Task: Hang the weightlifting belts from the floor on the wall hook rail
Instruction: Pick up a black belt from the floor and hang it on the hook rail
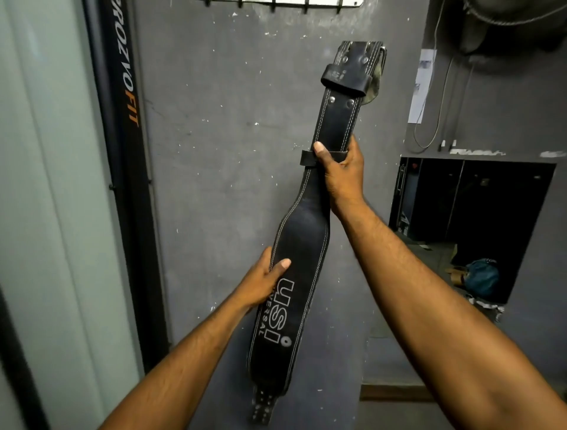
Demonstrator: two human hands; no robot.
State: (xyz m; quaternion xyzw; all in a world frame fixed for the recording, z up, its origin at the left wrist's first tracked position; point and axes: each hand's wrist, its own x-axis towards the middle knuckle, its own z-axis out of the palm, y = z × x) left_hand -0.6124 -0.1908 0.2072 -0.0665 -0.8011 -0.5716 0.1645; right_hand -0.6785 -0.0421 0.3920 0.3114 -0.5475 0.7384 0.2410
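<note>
I hold a black leather weightlifting belt [303, 245] with white stitching and white lettering up in front of the grey wall, tilted with its buckle end at the upper right. My right hand [339, 167] grips the narrow part by a leather loop, below the buckle. My left hand [264, 282] grips the left edge of the wide back part. The punched strap end hangs at the bottom. The white hook rail [282, 3] runs along the top edge of the view, above and left of the buckle end, only partly in view.
A black vertical post with orange lettering [122, 122] stands left of the wall panel, beside a pale frosted panel [46, 184]. At the right is a dark open recess [469, 227] with a teal bag [481, 276]; cables and a paper sheet [425, 86] hang above it.
</note>
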